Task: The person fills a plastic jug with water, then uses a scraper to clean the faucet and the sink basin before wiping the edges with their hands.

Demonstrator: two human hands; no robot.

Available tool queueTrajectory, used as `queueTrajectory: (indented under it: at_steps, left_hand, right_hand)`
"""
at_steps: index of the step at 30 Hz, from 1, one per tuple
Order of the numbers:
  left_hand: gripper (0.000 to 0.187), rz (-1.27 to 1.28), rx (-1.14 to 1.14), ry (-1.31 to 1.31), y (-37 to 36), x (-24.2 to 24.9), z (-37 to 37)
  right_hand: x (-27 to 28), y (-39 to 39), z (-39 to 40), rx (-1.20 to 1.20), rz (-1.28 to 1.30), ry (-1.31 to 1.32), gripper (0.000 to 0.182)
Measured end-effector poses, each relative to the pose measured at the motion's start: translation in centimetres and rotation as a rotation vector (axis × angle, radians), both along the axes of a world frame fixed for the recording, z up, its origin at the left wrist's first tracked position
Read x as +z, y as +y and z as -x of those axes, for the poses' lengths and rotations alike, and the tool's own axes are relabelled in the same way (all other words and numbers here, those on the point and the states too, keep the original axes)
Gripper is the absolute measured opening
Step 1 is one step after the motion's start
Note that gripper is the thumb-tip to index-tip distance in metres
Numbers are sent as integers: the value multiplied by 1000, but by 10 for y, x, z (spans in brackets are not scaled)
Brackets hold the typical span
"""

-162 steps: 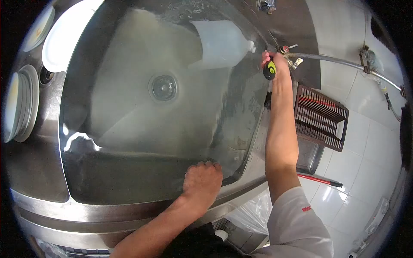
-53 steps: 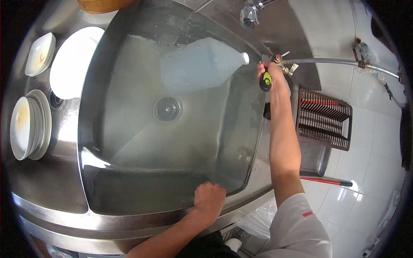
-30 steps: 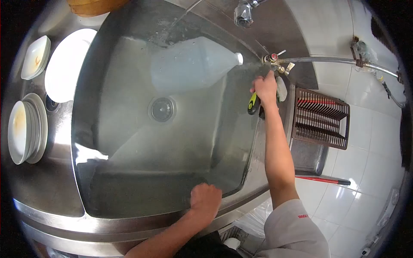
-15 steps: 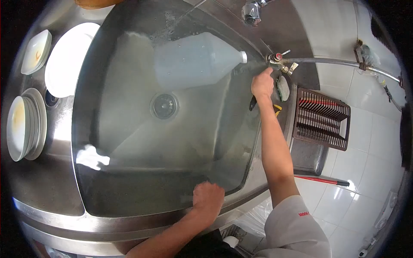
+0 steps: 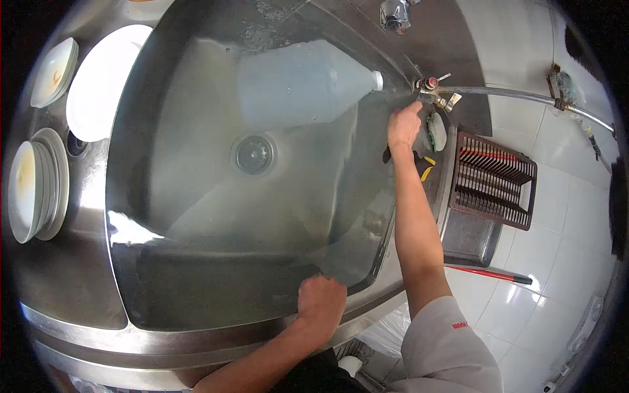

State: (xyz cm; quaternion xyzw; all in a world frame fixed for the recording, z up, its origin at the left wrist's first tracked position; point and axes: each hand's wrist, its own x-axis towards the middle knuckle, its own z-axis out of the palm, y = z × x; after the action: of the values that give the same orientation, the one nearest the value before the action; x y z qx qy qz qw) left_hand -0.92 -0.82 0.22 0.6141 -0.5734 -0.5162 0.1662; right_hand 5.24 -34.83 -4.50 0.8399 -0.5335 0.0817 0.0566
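Observation:
My left hand [image 5: 321,298] is a closed fist over the sink's front edge; whatever its fingers hold, if anything, is hidden. At the sink's right back corner, the fingers of my right hand [image 5: 404,128] are closed at the metal tap [image 5: 430,85], its index finger reaching to the tap's lower part. A large translucent plastic bottle [image 5: 298,85] with a white cap lies on its side in the water-filled sink [image 5: 196,337]. The round drain [image 5: 254,155] shows through the water. Beside my right wrist is a black and yellow item [image 5: 427,169].
White plates [image 5: 29,190] and an oval dish [image 5: 105,85] stand on the left counter. A pale sponge [image 5: 437,131] lies right of my right hand. Further right are a brown slatted rack [image 5: 493,180], a metal tray [image 5: 468,239] and a red pole [image 5: 485,272].
The view has shifted slightly. The bottle has drifted a little in the water. Both hands remain in nearly the same places.

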Motion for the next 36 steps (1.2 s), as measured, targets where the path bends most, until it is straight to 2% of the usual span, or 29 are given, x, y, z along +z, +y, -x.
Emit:
queueTrajectory:
  at_steps: [8, 14, 17, 23, 32, 36]
  left_hand:
    - [11, 11, 40, 14, 3, 0, 0]
    - [10, -36, -35, -30, 2, 0, 6]
    - [11, 17, 41, -11, 5, 0, 5]
    - [12, 41, 72, 17, 8, -7, 12]
    - [12, -47, -15, 49, 4, 2, -2]
    - [12, -13, 31, 40, 7, 2, 0]
  right_hand:
    - [-15, -13, 5, 3, 33, -70, 33]
    - [-14, -13, 2, 22, 40, -119, 29]
    - [-18, -18, 2, 25, 60, -174, 28]
    - [-15, -10, -6, -21, 26, -194, 31]
    - [-24, -20, -14, -142, 10, -227, 35]
    - [-26, -31, -23, -99, 40, -234, 39]
